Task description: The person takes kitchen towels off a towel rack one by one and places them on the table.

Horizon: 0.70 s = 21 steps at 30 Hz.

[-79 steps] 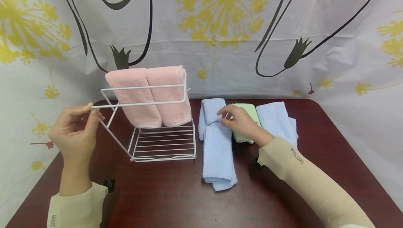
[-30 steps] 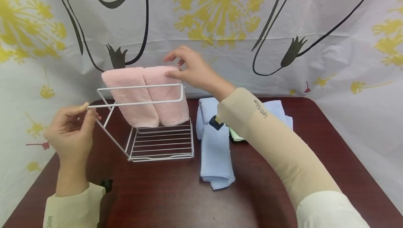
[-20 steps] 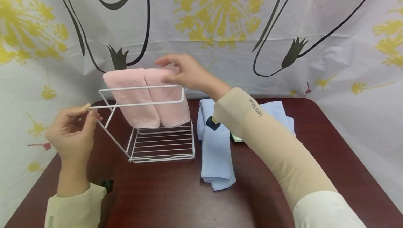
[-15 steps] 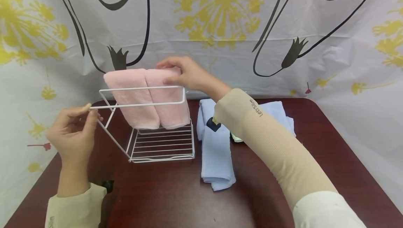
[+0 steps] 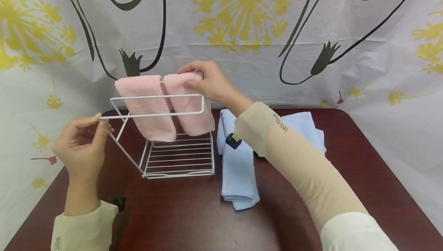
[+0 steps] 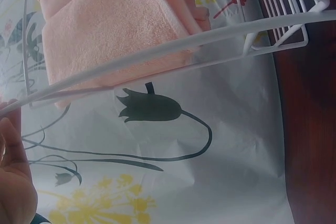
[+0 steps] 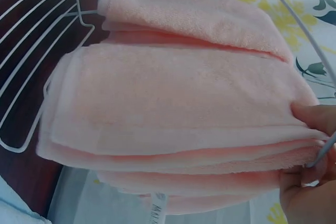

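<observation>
Beige sleeve (image 5: 301, 166), centre right, bears dark lettering (image 5: 279, 122); white sleeve (image 5: 356, 231) shows lower right; matching cuff (image 5: 86, 226), lower left.

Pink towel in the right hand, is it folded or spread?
Folded; the pink towel in the right hand shows several stacked layers along its edge.

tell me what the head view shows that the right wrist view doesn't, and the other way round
Only the head view: the left hand pinching a corner of the rack, and the beige sleeves on both arms.

Only the right wrist view: a printed tag sticking out below the pink towels; I can't read its lettering.

Both: the right hand gripping a pink towel, the rack, the dark table, the flowered cloth behind, and blue towel, just a corner in the wrist view.
</observation>
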Motion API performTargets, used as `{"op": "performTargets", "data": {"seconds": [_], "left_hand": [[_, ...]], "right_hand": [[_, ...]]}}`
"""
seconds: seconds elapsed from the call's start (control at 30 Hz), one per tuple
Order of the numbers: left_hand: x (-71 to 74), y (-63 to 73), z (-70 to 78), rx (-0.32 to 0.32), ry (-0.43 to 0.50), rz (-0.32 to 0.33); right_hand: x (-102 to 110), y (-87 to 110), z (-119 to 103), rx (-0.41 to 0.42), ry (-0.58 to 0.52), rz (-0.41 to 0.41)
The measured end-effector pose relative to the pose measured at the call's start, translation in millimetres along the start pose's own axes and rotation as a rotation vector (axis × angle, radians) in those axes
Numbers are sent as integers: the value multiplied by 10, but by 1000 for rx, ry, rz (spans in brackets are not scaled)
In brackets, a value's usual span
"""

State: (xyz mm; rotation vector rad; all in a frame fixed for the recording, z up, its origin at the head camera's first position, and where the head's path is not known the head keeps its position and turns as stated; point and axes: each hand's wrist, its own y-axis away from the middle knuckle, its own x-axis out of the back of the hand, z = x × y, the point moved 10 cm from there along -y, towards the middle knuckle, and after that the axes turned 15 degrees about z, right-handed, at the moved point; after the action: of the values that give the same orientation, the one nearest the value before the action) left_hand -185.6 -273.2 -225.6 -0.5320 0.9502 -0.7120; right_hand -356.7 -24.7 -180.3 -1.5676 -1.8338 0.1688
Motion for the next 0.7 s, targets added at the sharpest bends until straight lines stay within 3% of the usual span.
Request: {"op": "performTargets", "data": {"seconds": [0.43, 0.7], "left_hand": [[5, -5, 19, -19, -49, -1], [23, -4, -5, 8, -14, 3]], "right_hand": [[86, 28, -71, 94, -13, 115], [130, 58, -144, 164, -30, 161]]}}
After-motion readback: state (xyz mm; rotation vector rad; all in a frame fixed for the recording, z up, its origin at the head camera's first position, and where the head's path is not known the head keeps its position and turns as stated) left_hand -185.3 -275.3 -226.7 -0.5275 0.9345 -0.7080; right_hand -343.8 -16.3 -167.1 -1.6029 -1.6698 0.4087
